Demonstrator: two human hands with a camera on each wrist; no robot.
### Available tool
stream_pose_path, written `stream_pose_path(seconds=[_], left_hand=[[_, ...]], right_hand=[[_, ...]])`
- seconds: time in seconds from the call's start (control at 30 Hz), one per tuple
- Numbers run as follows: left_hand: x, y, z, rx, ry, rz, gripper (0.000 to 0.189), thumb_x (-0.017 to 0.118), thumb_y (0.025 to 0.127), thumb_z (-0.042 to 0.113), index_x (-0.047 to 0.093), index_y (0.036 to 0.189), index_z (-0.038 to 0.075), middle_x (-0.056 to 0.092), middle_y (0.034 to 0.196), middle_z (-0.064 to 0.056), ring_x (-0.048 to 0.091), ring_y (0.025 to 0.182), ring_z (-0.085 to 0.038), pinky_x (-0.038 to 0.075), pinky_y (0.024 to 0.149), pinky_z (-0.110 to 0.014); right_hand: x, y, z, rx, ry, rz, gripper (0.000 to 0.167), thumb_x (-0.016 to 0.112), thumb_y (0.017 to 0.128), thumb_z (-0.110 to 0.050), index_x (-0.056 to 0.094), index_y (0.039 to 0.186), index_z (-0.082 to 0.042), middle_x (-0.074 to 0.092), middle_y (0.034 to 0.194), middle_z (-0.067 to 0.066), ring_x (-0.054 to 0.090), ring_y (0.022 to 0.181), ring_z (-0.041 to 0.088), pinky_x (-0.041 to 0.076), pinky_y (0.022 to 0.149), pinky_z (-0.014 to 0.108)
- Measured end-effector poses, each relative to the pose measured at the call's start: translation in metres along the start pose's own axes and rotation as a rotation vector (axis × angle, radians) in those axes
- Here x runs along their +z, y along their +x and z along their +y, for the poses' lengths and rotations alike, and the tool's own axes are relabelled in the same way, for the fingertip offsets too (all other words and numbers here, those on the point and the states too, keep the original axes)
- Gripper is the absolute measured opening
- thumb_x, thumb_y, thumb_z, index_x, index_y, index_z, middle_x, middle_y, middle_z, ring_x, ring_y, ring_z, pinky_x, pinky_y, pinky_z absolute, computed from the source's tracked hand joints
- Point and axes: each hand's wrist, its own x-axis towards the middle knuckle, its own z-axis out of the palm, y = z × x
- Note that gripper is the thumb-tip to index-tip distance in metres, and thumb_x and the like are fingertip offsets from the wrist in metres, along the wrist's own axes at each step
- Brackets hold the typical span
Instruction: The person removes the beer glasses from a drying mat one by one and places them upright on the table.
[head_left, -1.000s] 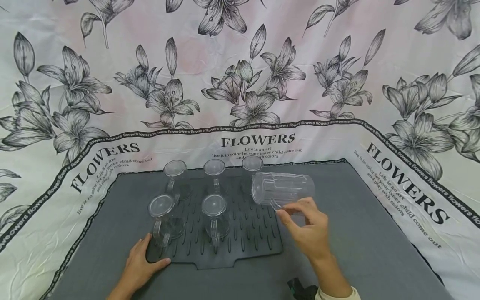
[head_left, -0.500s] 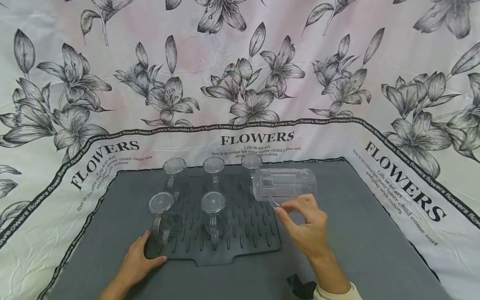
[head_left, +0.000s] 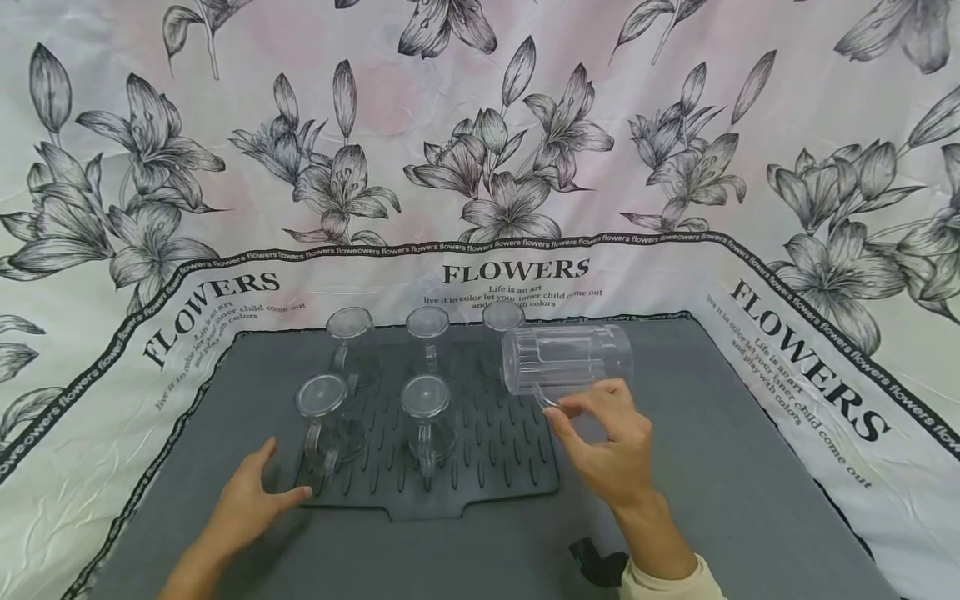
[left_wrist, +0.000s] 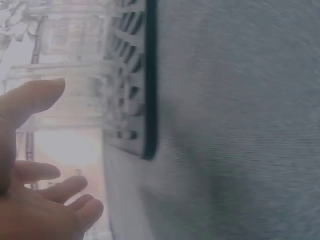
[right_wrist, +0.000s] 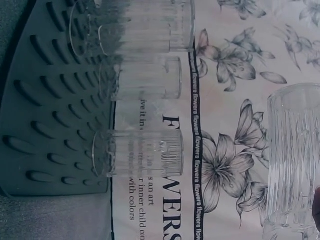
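My right hand (head_left: 611, 446) pinches the handle of a clear mug (head_left: 566, 354), held on its side above the right part of a dark ridged drying mat (head_left: 483, 492). In the right wrist view, that ribbed mug (right_wrist: 295, 145) fills the right edge, with only a bit of finger showing. My left hand (head_left: 243, 504) hovers beside the mat's front left corner, thumb and fingers spread, holding nothing. Clear mugs stand upside down on the mat: a front left mug (head_left: 322, 396), a front middle mug (head_left: 426, 400) and three behind, including a back right mug (head_left: 502, 317) partly covered by the held one.
The mat lies on a grey tabletop (head_left: 750, 500). A white flower-printed cloth (head_left: 517, 292) rises behind and along both sides. Near the right forearm lies a small black object (head_left: 596, 562).
My left hand has let go of the mat's front left corner and drawn back to the left. My right hand still holds the mug, now slightly higher in view.
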Motion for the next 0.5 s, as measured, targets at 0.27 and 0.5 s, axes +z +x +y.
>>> stream_pose_path(seconds=[0.27, 0.5], left_hand=[[-0.031, -0.001, 0.030, 0.034, -0.040, 0.056, 0.109, 0.074, 0.084, 0.045, 0.006, 0.152, -0.005, 0.019, 0.147, -0.036, 0.024, 0.127, -0.059, 0.030, 0.094, -0.070], [-0.034, 0.000, 0.063, 0.093, -0.107, 0.097, 0.105, 0.074, 0.083, 0.046, 0.008, 0.156, 0.008, 0.021, 0.151, -0.027, 0.029, 0.127, -0.058, 0.034, 0.094, -0.068]], right_hand=[[0.005, 0.005, -0.004, -0.011, 0.002, 0.030, 0.036, 0.070, 0.091, -0.026, 0.067, 0.070, 0.003, 0.063, 0.064, 0.008, 0.049, 0.062, 0.027, 0.040, 0.067, 0.032], [0.003, 0.008, -0.003, -0.056, -0.016, 0.040, 0.038, 0.070, 0.091, -0.026, 0.066, 0.068, 0.004, 0.061, 0.062, 0.009, 0.049, 0.058, 0.027, 0.040, 0.066, 0.035]])
